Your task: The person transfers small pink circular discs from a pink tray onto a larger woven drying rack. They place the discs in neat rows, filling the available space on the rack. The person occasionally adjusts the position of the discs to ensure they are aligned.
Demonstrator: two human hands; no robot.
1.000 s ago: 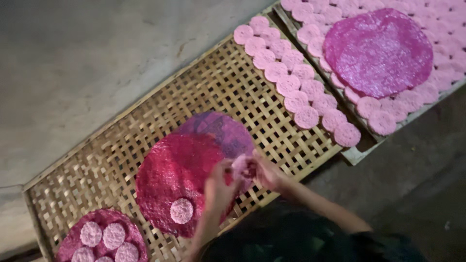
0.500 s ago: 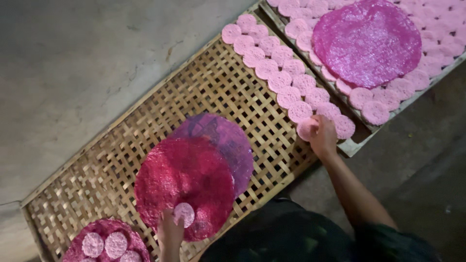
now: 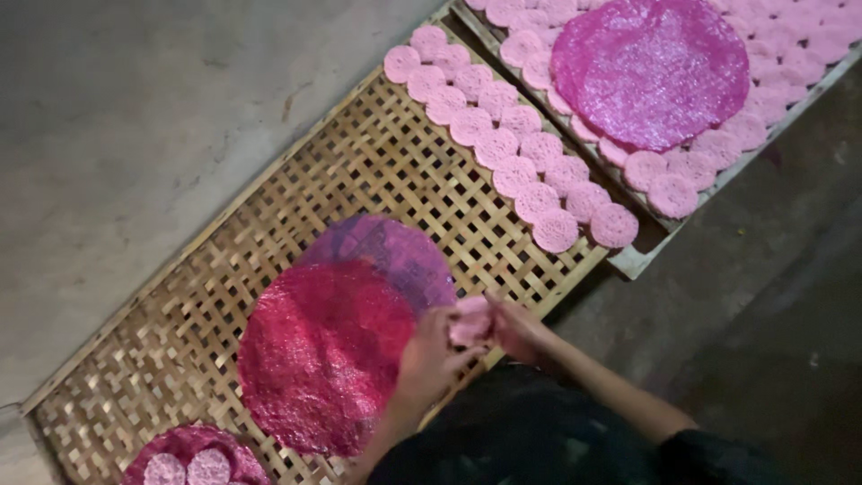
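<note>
Your left hand (image 3: pixel 429 352) and right hand (image 3: pixel 519 328) both pinch one pink disc (image 3: pixel 470 321) over the tray (image 3: pixel 386 171), fingers closed on it.

the light is dim and soft, brightest on the concrete floor (image 3: pixel 135 117) up and left of the fingers (image 3: pixel 449 346), fading to near black below and right of them. the large pink disc (image 3: pixel 651 67) far above the fingers glitters with small specks of glare. the red disc (image 3: pixel 323 355) just left of the fingers shows the same sparkle. both hands are slightly smeared by motion blur; the whole frame is soft and grainy.
</note>
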